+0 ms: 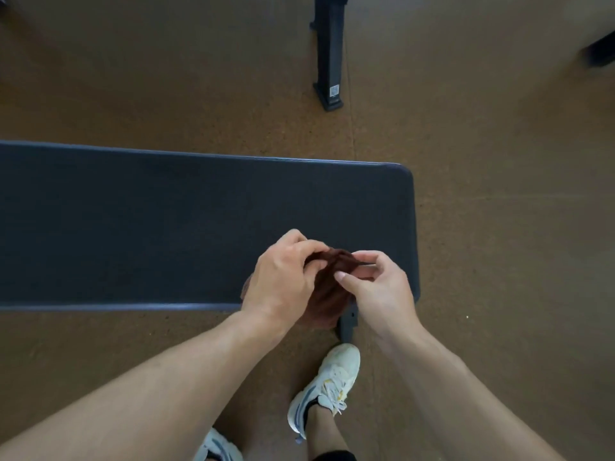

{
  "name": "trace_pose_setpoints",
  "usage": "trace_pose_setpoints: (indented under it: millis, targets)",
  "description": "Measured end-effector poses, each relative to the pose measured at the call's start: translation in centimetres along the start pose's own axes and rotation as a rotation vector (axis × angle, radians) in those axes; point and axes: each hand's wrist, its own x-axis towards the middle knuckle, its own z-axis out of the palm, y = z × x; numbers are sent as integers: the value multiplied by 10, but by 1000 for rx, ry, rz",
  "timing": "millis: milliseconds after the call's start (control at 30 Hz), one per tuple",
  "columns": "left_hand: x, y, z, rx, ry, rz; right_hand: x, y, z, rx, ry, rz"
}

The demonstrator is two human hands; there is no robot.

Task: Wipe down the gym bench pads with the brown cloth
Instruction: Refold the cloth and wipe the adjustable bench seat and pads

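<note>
A dark blue-grey gym bench pad (149, 224) runs across the view from the left edge and ends at a rounded right end. Over its near right part I hold the brown cloth (329, 294) bunched up between both hands. My left hand (283, 277) grips the cloth's top from the left with curled fingers. My right hand (379, 287) pinches its right side between thumb and fingers. The cloth hangs down past the pad's near edge. Part of it is hidden behind my left hand.
A black metal leg of the bench (347, 322) shows under the pad's near right corner. A black machine post (329, 51) stands on the brown floor beyond the bench. My white shoes (327, 387) are on the floor just in front of the bench.
</note>
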Motion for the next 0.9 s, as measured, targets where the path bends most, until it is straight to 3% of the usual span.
trace_pose_setpoints:
  millis: [200,300,400,500,567,600,733,800,900]
  targets:
    - [17,59,24,-189,68,77,2,-1,-43,445,335,-15]
    - [9,83,23,-380,-28,-175,-17,-10,-51,412,452,-297]
    - [9,96,4,-855,-404,-613,-46,-20,-44,164,229,-682]
    - [6,84,-33,-984,-676,-594,-66,-23,-33,-115,-63,-887]
    - [1,63,-52,-891,-632,-563,-73,-19,-23,-89,-178,-832]
    - [-2,49,-56,-809,-527,-580,-74,-13,-19,-63,-155,-786]
    - [-14,-2,-64,-502,-81,-783,-46,21,-9,-228,161,-513]
    - [-22,-12,-68,-379,-61,-792,-27,29,-10,-293,226,-437]
    - [-30,-20,-70,-383,-151,-686,-4,30,-12,-411,207,-446]
